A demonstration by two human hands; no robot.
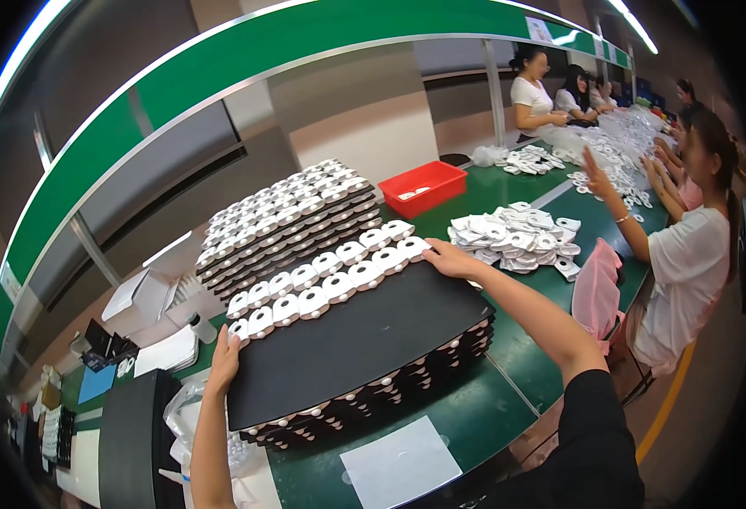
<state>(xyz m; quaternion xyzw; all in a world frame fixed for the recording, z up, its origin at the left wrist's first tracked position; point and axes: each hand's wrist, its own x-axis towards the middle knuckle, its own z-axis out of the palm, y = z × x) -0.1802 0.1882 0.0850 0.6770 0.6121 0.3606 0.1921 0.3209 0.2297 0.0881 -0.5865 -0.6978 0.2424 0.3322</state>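
Across the top of a near stack lies a flat black board (pixel 347 343), its far edge beside two rows of white rounded pieces with dark holes (pixel 339 287). My left hand (pixel 224 360) grips the left end of the board near its far corner. At the opposite end, my right hand (pixel 451 259) holds the far right corner, thumb on top, beside the last white piece. Fingers under the edges are hidden. Below the board, several layers of black sheets with white pieces (pixel 381 390) show along the near side.
Behind stands another layered stack (pixel 288 216). A red bin (pixel 424 188) and a heap of white pieces (pixel 517 236) are to the right. White paper (pixel 401 462) lies in front; a white box (pixel 139 295) and bottle (pixel 202 328) stand left. Several people sit along the green table.
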